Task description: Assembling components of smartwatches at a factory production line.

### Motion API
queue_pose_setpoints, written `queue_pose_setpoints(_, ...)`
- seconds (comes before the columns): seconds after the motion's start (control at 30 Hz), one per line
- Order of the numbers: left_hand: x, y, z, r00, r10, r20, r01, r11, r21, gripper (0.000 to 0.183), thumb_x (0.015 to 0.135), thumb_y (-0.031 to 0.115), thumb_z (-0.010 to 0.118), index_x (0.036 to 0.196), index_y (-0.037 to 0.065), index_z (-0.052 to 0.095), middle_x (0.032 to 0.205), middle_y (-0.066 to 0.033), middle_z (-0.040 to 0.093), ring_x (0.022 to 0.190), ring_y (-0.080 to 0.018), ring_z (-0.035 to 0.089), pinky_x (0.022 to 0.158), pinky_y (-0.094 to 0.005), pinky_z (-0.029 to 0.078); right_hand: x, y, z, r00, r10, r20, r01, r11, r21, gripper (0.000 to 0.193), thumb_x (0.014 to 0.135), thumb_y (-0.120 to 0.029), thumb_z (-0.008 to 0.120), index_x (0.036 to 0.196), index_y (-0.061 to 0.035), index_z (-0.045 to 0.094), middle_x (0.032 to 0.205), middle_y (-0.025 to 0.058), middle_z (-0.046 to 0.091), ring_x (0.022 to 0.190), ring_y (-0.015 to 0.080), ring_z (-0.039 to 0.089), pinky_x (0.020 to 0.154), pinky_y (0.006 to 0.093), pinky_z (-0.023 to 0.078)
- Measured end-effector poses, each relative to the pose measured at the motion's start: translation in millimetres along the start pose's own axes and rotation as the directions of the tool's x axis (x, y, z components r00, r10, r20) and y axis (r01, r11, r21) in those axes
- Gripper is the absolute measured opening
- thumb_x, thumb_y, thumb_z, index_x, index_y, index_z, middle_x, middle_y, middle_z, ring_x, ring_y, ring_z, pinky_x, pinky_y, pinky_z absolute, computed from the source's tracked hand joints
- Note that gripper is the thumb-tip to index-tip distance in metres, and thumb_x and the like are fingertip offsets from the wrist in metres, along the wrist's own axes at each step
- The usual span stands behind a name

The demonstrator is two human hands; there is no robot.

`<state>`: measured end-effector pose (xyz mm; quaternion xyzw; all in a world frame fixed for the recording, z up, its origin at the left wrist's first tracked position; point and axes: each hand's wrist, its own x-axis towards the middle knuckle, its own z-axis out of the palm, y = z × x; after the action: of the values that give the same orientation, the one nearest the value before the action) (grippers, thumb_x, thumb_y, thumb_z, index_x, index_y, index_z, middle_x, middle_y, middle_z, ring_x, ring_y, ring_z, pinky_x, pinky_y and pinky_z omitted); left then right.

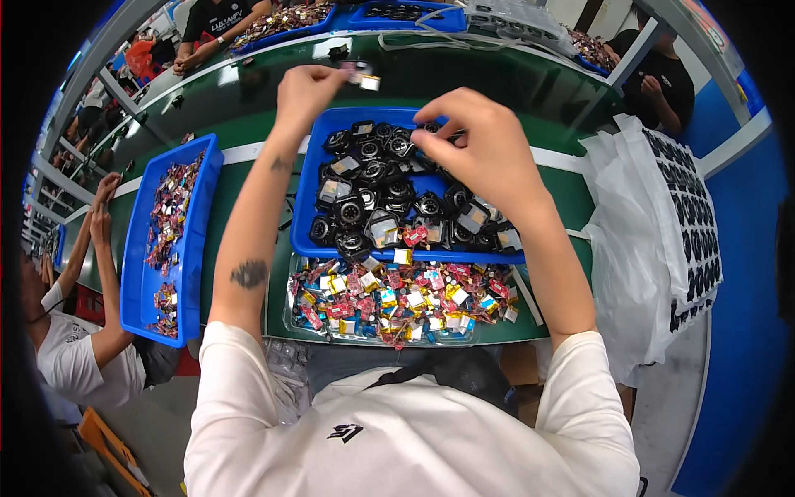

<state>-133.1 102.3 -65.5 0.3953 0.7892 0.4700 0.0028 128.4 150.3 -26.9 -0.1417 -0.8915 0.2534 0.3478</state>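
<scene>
My left hand (308,95) is raised beyond the far edge of a blue tray (300,228), its fingertips pinching a small circuit board with a battery (364,80), slightly blurred. Over the tray's far right part hovers my right hand (480,141), thumb and forefinger curved with a gap between them; I see nothing held there. Black watch cases (373,172) fill much of the tray, some showing round backs, others square faces. Nearer to me, a clear tray (291,311) is heaped with small red circuit boards and silver-and-yellow batteries (406,298).
To the left stands a long blue tray (214,166) of similar boards. White trays with rows of black parts (687,215), wrapped in plastic, stack at the right. A co-worker (91,331) sits at the left; another person's hands (195,58) rest across the green bench (513,74).
</scene>
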Motion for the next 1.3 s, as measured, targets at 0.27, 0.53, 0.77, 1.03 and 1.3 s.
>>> queue_pose_setpoints(0.27, 50.2, -112.5, 22.1, 0.920, -0.390, 0.045, 0.345, 0.858, 0.381, 0.033, 0.072, 0.040, 0.072, 0.086, 0.010, 0.073, 0.094, -0.0121, 0.069, 0.091, -0.0313, 0.065, 0.078, -0.0369, 0.050, -8.9, -4.5, 12.4, 0.613, 0.081, 0.786, 0.127, 0.972, -0.200, 0.027, 0.063, -0.019, 0.076, 0.087, -0.0081, 0.069, 0.092, 0.0076, 0.066, 0.091, 0.0256, 0.062, 0.073, 0.0380, 0.049)
queue_pose_setpoints(0.53, -21.4, 2.8, -1.9, 0.960, 0.103, 0.259, -0.023, 0.956, -0.294, 0.027, 0.085, 0.020, 0.066, 0.102, -0.001, 0.066, 0.088, -0.0045, 0.066, 0.083, -0.0080, 0.059, 0.075, -0.0217, 0.045, 0.0, 10.8, -4.2, 0.715, -0.066, 0.696, 0.051, 0.998, 0.042, 0.013, 0.070, -0.012, 0.067, 0.079, -0.0021, 0.067, 0.068, 0.0090, 0.064, 0.065, 0.0227, 0.063, 0.062, 0.0316, 0.049)
queue_pose_setpoints(0.77, -111.0, 94.8, -43.6, 0.786, 0.432, 0.443, -0.271, 0.883, -0.382, 0.023, 0.081, 0.015, 0.069, 0.097, -0.002, 0.067, 0.092, -0.0069, 0.066, 0.085, -0.0131, 0.061, 0.075, -0.0259, 0.048, 6.6, 6.8, -18.8, 0.914, -0.199, 0.355, 0.085, 0.947, 0.311, 0.013, 0.074, -0.011, 0.066, 0.082, -0.0010, 0.066, 0.076, 0.0077, 0.066, 0.067, 0.0157, 0.063, 0.062, 0.0267, 0.049)
queue_pose_setpoints(1.03, -119.2, 101.5, -61.7, 0.694, 0.711, 0.112, -0.666, 0.693, -0.276, 0.022, 0.068, 0.003, 0.073, 0.089, 0.003, 0.068, 0.094, -0.0084, 0.067, 0.086, -0.0179, 0.060, 0.078, -0.0292, 0.045, 6.8, -9.2, -20.6, 0.949, 0.128, 0.289, -0.299, 0.663, 0.686, 0.017, 0.080, -0.011, 0.069, 0.091, 0.0016, 0.065, 0.082, 0.0069, 0.067, 0.074, 0.0093, 0.063, 0.064, 0.0203, 0.048)
queue_pose_setpoints(1.3, -124.3, 104.1, -59.4, 0.721, 0.693, 0.010, -0.678, 0.708, -0.197, 0.015, 0.068, 0.003, 0.072, 0.082, 0.006, 0.069, 0.076, -0.0045, 0.066, 0.071, -0.0200, 0.059, 0.064, -0.0299, 0.046, 4.4, -21.2, -25.7, 0.953, 0.106, 0.285, -0.277, 0.687, 0.671, 0.018, 0.076, -0.004, 0.072, 0.091, 0.0028, 0.066, 0.082, 0.0093, 0.068, 0.072, 0.0113, 0.065, 0.062, 0.0204, 0.050)
